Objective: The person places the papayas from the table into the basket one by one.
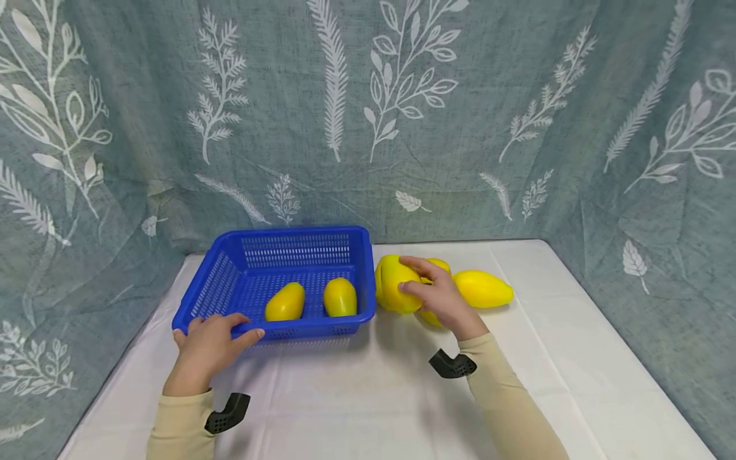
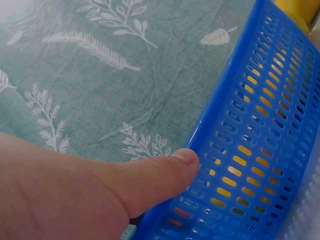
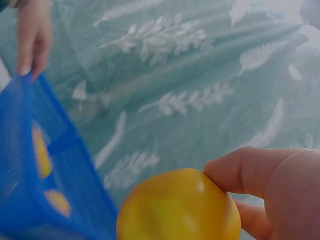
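A blue plastic basket (image 1: pixel 363 275) with slotted sides stands on the left of the table, and two yellow mangoes, one on the left (image 1: pixel 285 302) and one on the right (image 1: pixel 340 298), lie inside it. At its near left corner, my left hand (image 1: pixel 209 348) grips the rim, the thumb (image 2: pixel 185 157) lying along the edge in the left wrist view. Just right of the basket, my right hand (image 1: pixel 439 297) holds a yellow mango (image 3: pixel 180 207) between thumb and fingers. More mangoes lie behind and beside that hand, partly hidden by it; one mango (image 1: pixel 483 289) shows plainly to the right.
White cloth (image 1: pixel 368 409) covers the table. A grey-green curtain (image 1: pixel 299 172) with white leaf prints hangs behind the table and along both sides. Black wrist mounts, left (image 1: pixel 228 414) and right (image 1: pixel 453 365), sit at the cuffs of the beige sleeves.
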A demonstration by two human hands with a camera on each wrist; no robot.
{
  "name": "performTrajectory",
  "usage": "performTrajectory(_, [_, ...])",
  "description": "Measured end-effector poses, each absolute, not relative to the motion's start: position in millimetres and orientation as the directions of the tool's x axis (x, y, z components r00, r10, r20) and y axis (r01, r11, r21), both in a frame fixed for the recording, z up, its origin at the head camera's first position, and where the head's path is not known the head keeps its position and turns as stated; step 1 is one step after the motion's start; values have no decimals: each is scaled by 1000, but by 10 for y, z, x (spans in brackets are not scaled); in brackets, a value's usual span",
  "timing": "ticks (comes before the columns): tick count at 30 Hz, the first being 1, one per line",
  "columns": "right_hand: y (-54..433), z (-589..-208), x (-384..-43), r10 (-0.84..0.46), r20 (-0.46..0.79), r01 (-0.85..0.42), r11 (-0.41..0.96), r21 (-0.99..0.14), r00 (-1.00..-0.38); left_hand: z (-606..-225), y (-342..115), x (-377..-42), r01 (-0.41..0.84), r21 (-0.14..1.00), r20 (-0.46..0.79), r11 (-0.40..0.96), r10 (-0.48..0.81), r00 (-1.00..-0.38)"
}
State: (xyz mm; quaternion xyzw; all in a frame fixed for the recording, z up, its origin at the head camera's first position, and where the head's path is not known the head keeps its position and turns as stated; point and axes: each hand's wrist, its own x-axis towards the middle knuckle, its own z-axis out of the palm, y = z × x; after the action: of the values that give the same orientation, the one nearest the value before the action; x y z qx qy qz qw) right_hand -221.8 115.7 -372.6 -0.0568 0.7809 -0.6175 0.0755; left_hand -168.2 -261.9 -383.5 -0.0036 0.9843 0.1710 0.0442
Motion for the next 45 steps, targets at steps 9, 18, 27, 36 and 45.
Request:
performTrajectory(9, [610,-3227,-2452,-276,-29,-23,183,-983,-961,-3838,-2644,-1656,-25,344,-79,938,2,-997])
performTrajectory(18, [-142,-3434,-2495,-348,-91,11,226,-974,-933,-3848,-2618,-1675,-22,346,-71,938,2,-997])
performTrajectory(27, [-493,-3894,-2577,-335,-233,106,358,-928,-913,-3833,-2602,-1655,-19,349,-53,937,-1,-999])
performTrajectory(36, [-571,-3992,-2668,-368,-258,45,498,-866,-893,-3800,-2604,-1639,-21,346,-48,938,-5,-999])
performTrajectory(45, [-582,-4009,-2644,-372,-279,10,585,-811,-885,-3816,-2580,-1630,-27,348,-50,937,-10,-999])
